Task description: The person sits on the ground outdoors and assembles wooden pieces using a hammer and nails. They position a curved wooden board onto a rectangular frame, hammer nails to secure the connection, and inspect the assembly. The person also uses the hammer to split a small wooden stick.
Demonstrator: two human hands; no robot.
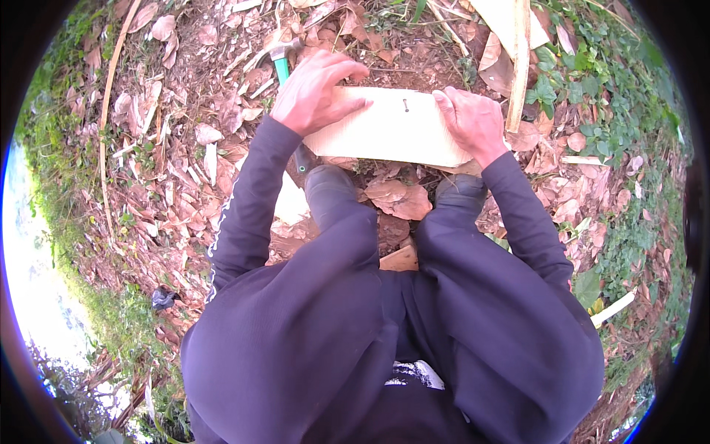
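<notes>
A pale wooden board (392, 137) lies crosswise above my boots, with a small dark nail (406, 106) at its upper middle. I cannot tell how deep the nail sits. My left hand (314, 92) grips the board's left end, its thumb on the face and its forefinger curved past the far edge. Around the right end my right hand (473, 122) is closed, thumb on top and the other fingers mostly hidden. Just beyond my left hand lies a hammer with a metal head (281, 50) and a green handle, partly covered by that hand.
Dry leaves (399, 198) and wood scraps litter the soil around me. A long wooden strip (519, 66) and a pale board (499, 18) lie at the far right. My boots (331, 185) stand close below the board. Green plants (592, 81) grow at the right.
</notes>
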